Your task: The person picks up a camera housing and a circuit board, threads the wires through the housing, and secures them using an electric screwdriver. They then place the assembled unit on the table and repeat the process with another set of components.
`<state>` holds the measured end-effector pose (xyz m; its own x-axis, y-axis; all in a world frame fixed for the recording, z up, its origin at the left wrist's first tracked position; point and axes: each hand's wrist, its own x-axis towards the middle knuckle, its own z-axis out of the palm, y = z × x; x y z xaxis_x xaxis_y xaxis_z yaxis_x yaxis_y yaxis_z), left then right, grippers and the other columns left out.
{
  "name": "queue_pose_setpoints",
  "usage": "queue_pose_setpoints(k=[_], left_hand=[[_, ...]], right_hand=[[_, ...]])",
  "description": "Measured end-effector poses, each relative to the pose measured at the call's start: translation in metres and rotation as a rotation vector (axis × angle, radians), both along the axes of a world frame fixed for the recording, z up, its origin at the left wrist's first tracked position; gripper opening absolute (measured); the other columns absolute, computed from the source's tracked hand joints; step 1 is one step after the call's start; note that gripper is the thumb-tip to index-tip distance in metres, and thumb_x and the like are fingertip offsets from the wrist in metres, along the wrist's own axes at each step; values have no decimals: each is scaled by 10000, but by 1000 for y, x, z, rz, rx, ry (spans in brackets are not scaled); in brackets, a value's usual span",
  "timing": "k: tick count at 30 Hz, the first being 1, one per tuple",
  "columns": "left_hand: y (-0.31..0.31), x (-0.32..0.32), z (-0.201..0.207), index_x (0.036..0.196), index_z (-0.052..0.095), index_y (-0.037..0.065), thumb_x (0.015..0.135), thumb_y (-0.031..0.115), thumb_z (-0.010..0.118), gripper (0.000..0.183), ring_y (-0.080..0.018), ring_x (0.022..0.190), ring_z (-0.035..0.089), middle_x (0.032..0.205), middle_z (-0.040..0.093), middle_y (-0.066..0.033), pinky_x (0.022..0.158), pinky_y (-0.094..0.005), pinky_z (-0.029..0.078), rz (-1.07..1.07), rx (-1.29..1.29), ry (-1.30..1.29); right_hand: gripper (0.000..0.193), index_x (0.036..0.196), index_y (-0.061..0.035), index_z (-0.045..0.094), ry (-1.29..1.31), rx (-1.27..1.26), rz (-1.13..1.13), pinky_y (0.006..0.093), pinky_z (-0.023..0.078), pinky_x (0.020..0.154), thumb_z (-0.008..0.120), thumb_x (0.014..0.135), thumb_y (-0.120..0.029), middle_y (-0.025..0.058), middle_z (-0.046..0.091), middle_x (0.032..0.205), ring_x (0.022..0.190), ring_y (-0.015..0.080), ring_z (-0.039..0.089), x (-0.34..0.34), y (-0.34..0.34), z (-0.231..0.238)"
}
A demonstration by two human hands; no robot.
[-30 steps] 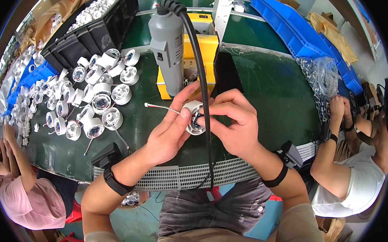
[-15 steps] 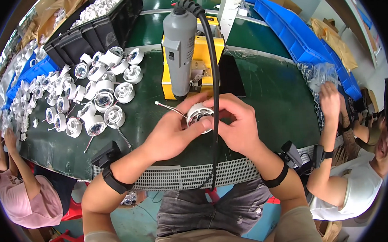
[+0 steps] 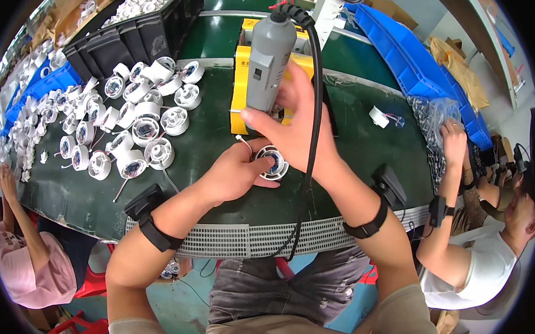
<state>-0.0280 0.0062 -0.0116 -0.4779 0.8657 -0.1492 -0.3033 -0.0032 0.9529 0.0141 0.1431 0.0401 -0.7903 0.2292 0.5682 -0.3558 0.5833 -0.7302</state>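
Observation:
My left hand (image 3: 233, 173) holds a round white plastic housing (image 3: 280, 172) with a circuit board inside, its open face up and my thumb pressing on the inside. A short wire with a white connector (image 3: 242, 139) sticks out past my fingers. My right hand (image 3: 311, 128) is wrapped round a grey electric screwdriver (image 3: 268, 64), thumb on the near side and fingers behind it. The tool's lower tip is hidden behind my hand. Its black cable (image 3: 316, 98) loops down in front of my right hand. Behind the screwdriver stands a yellow machine (image 3: 240, 99).
Several white housings (image 3: 146, 130) with wires crowd the left of the green table (image 3: 222, 221). A black crate (image 3: 131, 50) stands behind them. One white part (image 3: 378, 117) lies at the right, near blue trays (image 3: 404, 54). Co-workers sit on both sides.
My right hand has left the housing and moved up to grip the screwdriver, which now tilts. My left hand holds the housing alone. A white part now lies at the table's right.

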Motion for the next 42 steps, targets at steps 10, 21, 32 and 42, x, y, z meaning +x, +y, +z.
queue_pose_setpoints(k=[10, 21, 32, 42], left_hand=[[1, -1, -11, 1373, 377, -45, 976, 74, 467, 425, -199, 940, 635, 1120, 577, -106, 842, -343, 578, 84, -29, -117], [1, -3, -1, 1330, 410, -56, 968, 51, 445, 379, -217, 898, 649, 1096, 571, -124, 803, -334, 592, 126, -116, -89], [2, -6, -1, 1275, 451, -55, 961, 47, 450, 330, -247, 859, 667, 1074, 588, -144, 776, -343, 601, 167, -138, -151], [1, -9, 4, 1251, 457, -58, 964, 58, 450, 310, -245, 886, 666, 1100, 595, -149, 792, -350, 599, 160, -141, -153]], right_hand=[[468, 1357, 23, 309, 444, -519, 97, 300, 442, 474, 431, 963, -197, 91, 523, 670, 499, 163, 503, -31, -7, 32], [326, 1194, 9, 432, 404, -516, -86, 273, 390, 439, 483, 957, -209, 66, 487, 582, 440, 134, 475, -47, -8, 28], [254, 1124, 5, 426, 358, -401, 4, 277, 407, 444, 490, 960, -177, 71, 485, 589, 445, 136, 467, -39, -12, 21], [332, 1209, 4, 390, 290, -612, 132, 294, 438, 447, 460, 969, -214, 68, 484, 632, 450, 144, 465, 3, -26, 5]])
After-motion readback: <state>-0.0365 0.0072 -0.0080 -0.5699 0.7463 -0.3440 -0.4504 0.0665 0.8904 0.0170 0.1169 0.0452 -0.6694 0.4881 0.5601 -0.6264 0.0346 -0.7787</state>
